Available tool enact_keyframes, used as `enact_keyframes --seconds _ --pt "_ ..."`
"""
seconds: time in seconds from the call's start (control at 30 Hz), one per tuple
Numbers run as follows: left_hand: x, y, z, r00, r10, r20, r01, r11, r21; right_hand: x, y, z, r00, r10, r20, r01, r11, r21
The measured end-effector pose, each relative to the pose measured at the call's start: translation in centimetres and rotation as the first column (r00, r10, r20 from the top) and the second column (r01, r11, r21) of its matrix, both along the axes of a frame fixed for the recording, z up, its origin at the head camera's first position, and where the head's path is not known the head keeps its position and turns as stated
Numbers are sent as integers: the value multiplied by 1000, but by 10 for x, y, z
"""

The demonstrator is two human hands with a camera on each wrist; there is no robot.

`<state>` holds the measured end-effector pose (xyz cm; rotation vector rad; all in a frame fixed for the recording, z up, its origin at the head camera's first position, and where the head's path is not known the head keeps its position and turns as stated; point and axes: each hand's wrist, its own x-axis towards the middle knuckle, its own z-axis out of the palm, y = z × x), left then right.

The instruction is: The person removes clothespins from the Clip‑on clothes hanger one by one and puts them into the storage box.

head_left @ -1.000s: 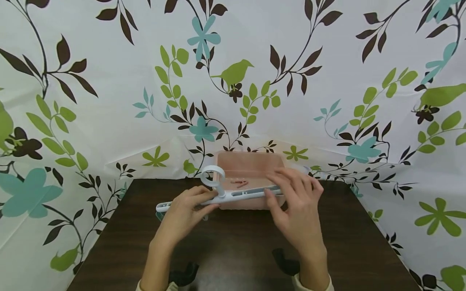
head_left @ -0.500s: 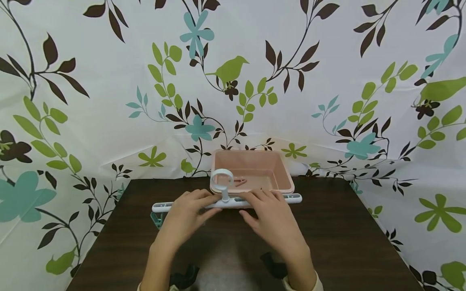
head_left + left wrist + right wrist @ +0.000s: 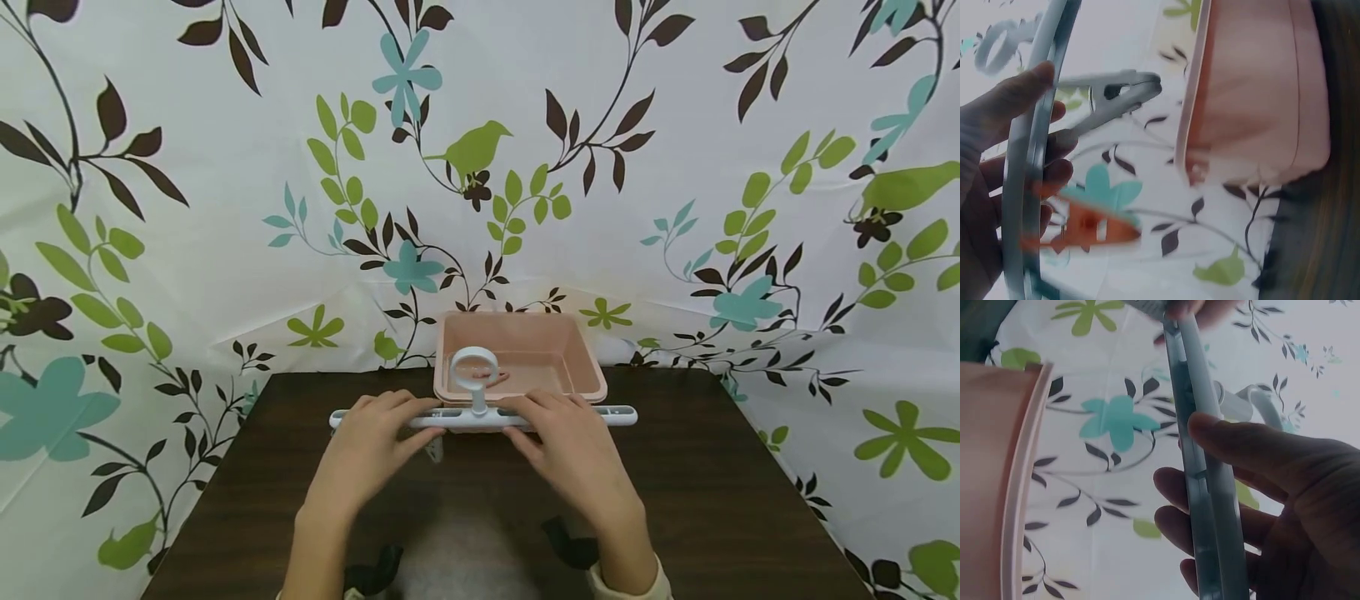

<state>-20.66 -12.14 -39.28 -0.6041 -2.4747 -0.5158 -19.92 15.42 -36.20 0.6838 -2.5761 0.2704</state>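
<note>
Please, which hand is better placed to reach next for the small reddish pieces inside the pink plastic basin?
Probably the right hand: it holds the white plastic hanger bar in front of the pink basin. The left hand, farther aside, grips the half bearing an orange clip and a grey clip.

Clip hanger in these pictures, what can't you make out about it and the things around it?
Head view: parts of the clip hanger, behind the left grip and the right grip.
Head view: small reddish items in the bin, tiny and partly behind the ring.
Left wrist view: the orange clip's details, blurred.
Left wrist view: a teal piece, cut off by the bottom edge.
</note>
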Motion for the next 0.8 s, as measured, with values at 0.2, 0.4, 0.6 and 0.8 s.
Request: enact_keyframes --seconds 0.2,0.4,0.6,0.8 --pt "0 -18 2 999 16 30 -17 999 29 -1 10 2 995 -35 93 39 999 -35" --pt "0 -28 3 998 12 -56 -10 999 35 -4 20 4 933 -95 346 130 988 -79" --pt "1 -29 5 994 8 -105 3 994 108 -5 31 7 912 -72 403 130 985 -118" --pt "1 -32 7 992 52 -111 -29 979 201 -5 44 10 925 -75 373 144 977 -159"
